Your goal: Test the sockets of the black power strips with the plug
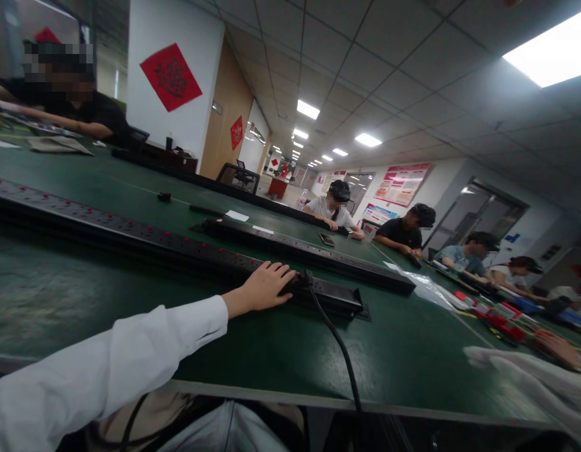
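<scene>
My left hand (266,287), in a white sleeve, reaches across the green table (130,301) and rests on the near end of a long black power strip (177,248). Its fingers are curled over the strip beside a black plug, from which a black cable (340,345) runs down over the table's front edge. My right hand (561,351) shows at the far right past a white sleeve; it is blurred and its fingers cannot be made out.
A second black power strip (309,251) lies further back. Red and green small parts (497,317) and a clear plastic bag (429,289) lie at the right. Several people sit along the table's far right side, another at the far left. A phone (326,238) lies mid-table.
</scene>
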### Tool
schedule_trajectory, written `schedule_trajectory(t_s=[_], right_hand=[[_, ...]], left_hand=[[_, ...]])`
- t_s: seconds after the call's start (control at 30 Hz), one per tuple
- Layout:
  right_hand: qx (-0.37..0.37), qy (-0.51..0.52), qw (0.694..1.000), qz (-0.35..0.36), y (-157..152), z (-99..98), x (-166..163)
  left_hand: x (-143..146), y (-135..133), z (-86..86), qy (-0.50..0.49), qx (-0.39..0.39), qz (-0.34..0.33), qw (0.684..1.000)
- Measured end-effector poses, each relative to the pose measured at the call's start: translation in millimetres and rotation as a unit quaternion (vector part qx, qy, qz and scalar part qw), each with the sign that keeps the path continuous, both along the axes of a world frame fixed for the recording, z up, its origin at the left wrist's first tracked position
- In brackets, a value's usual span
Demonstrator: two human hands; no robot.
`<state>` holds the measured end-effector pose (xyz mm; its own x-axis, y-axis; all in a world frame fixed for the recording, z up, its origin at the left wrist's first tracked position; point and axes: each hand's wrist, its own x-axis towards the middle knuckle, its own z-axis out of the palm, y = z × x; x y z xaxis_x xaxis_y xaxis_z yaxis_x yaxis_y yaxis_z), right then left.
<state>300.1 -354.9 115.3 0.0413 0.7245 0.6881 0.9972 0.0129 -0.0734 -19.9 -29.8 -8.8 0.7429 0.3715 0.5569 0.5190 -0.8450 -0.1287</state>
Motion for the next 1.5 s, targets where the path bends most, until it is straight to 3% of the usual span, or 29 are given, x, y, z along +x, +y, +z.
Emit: schedule_trajectory(t_s=[0.03,0.1,0.3,0.47,0.6,0.8,0.9,1.17,1.3,1.5], right_hand=[[-0.123,0.016,0.992,0.032,18,-1.6,-10],[-0.175,0.063,0.981,0.053,60,-5.8,-37],[-0.115,0.114,0.972,0.170,192,-18.7,-112],[-0.167,0.159,0.897,0.376,261,-46.7,-134],[-0.189,0.230,0.841,0.452,269,-72.4,-135],[-0.184,0.229,0.820,0.491,262,-77.4,-129],[-0.181,0.222,0.840,0.460,262,-78.7,-129],[-0.087,0.112,0.948,0.284,265,-86.6,-142],[-0.049,0.064,0.967,0.241,271,-88.9,-147],[-0.068,0.018,0.976,0.205,273,-88.6,-145]], left_hand=[[0,0,0.2,-0.001,0.000,0.000,1.000],[0,-1,0.9,-0.003,0.002,0.001,1.000],[1,-1,3.0,-0.008,0.014,0.001,1.000],[0,-3,5.6,0.000,0.012,-0.002,1.000],[-2,-4,8.9,0.017,0.010,-0.008,1.000],[-2,-5,9.6,0.019,0.008,-0.009,1.000],[-2,-3,8.0,0.015,0.001,-0.002,1.000],[1,0,3.4,0.010,-0.023,0.017,1.000],[1,0,6.0,0.005,-0.010,0.021,1.000],[-2,4,6.3,-0.015,0.010,0.059,0.998]])
